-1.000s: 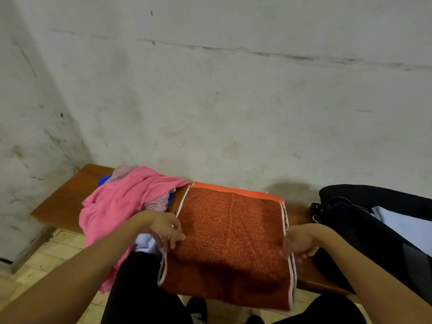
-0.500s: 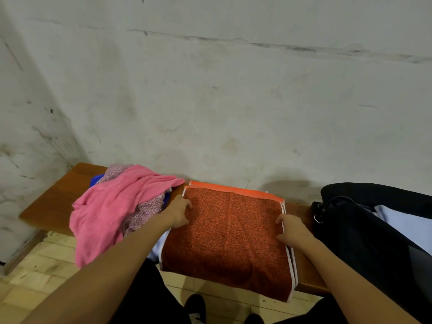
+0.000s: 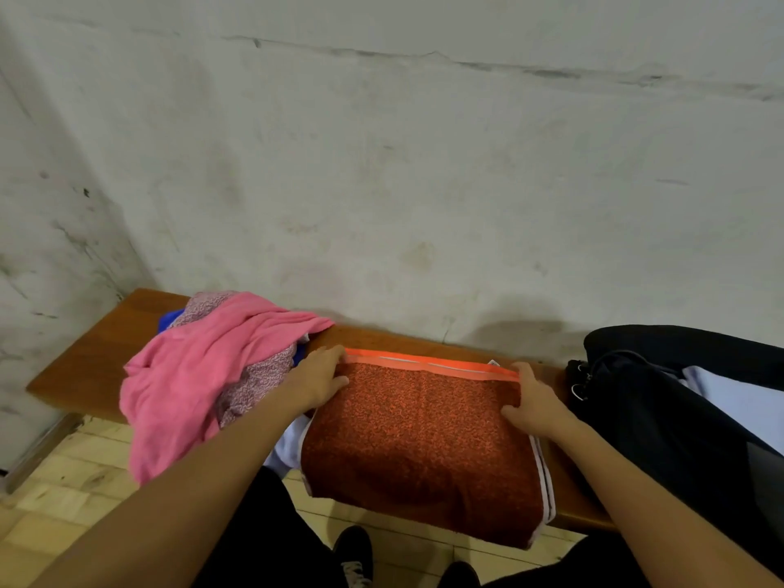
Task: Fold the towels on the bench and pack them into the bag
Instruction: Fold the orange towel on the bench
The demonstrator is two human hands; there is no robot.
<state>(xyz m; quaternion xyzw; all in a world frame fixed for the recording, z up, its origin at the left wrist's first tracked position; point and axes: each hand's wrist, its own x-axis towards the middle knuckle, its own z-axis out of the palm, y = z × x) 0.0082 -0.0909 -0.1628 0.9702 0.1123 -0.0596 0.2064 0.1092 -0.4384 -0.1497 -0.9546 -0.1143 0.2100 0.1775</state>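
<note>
Two hands (flat) on nubbly rust towel

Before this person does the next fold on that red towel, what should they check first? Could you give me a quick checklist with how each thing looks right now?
1. Both hands on the towel: ok. The left hand and right hand rest at the far corners of the red towel.
2. Far edges lined up: ok. The orange border runs fairly straight along the back.
3. Towel fully on the bench: not ok. Its near part hangs over the front edge.
4. Surface smooth: ok, only slight dips.
5. Room beside it: not ok on the left. The pink cloth pile lies right by the left hand.
6. Bag open and ready: cannot tell from here.
</note>
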